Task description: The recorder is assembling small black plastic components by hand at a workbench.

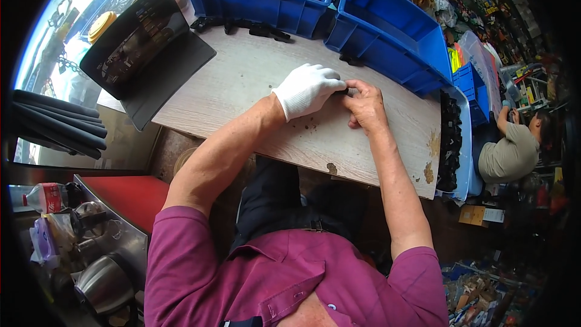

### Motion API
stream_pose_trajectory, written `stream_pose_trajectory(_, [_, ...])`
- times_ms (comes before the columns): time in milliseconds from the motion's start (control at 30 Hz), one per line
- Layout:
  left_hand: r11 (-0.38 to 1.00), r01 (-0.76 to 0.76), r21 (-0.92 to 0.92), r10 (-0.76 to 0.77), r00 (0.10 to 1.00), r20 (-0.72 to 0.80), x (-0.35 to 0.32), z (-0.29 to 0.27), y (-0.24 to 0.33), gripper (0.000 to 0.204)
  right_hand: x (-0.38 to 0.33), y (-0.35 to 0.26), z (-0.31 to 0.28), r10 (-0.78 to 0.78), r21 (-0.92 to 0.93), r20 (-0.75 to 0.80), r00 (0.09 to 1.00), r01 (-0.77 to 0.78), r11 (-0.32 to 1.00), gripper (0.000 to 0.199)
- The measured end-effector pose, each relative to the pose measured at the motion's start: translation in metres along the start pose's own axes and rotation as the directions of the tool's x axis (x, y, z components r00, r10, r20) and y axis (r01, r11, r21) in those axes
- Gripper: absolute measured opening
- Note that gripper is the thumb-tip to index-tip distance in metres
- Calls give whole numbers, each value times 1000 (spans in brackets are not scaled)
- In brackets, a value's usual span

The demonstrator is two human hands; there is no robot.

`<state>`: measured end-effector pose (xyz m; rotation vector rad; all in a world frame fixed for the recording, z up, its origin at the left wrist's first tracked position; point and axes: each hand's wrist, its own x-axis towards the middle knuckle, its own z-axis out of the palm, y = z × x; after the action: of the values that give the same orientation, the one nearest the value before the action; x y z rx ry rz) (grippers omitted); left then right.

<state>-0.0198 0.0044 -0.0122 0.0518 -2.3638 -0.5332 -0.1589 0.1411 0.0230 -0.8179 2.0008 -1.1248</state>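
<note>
My left hand (307, 89), in a white knitted glove, is closed with its fingertips on a small black part (345, 91). From the other side the thumb and fingers of my bare right hand (366, 106) pinch the same part. Most of it is hidden between the fingers, so its exact kind does not show. Both hands meet above the wooden table (254, 72), near its middle. Another small black piece (351, 60) lies beyond them, by the foot of a blue bin. Several black parts (242, 27) lie in a row at the far left of the table.
A blue bin (254, 3) full of black parts stands at the back; a second blue bin (387, 48) stands right of it. A tablet (136, 42) in a folding case leans at left. A light-blue tray (465, 145) of black parts adjoins the right edge. A person (511, 148) sits farther right.
</note>
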Motion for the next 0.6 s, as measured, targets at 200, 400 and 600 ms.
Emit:
stream_pose_trajectory(200, [994,-68,87,63,996,64,-4,-4,7,25,0,4,-2,-7,39,4,1000,7,999,36])
stream_pose_trajectory(400, [983,-47,178,27,993,113,-11,-2,10,30,-2,-1,0,-3,21,12,1000,3,1000,32])
stream_pose_trajectory(600, [980,101,172,-72,983,-171,-6,-9,14,20,-5,0,-2,-1,-47,-17,1000,0,999,34])
